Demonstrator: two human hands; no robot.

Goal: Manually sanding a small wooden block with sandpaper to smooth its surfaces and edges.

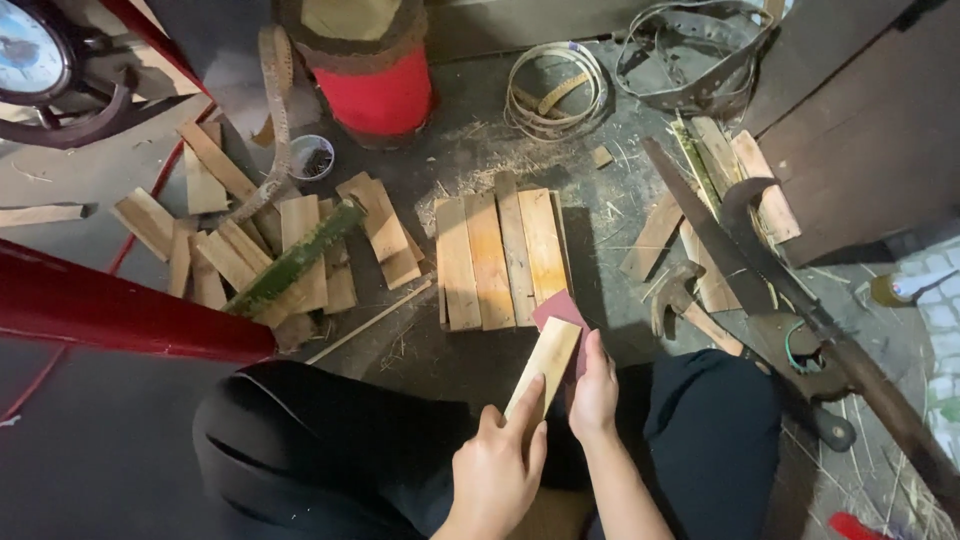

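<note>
Left hand (pixel 497 470) grips pale wood slat (pixel 543 366); right hand (pixel 594 395) presses maroon sandpaper sheet (pixel 560 310) against it.

Dusty dark concrete floor (pixel 90 470)

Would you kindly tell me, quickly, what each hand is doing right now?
Left hand: closed on the pale wooden slat.
Right hand: pressing the reddish sandpaper sheet against the slat; fingers hidden, so the grip cannot be told.

Left hand (pixel 497 465) and right hand (pixel 594 392) close together, fingers curled.
</note>
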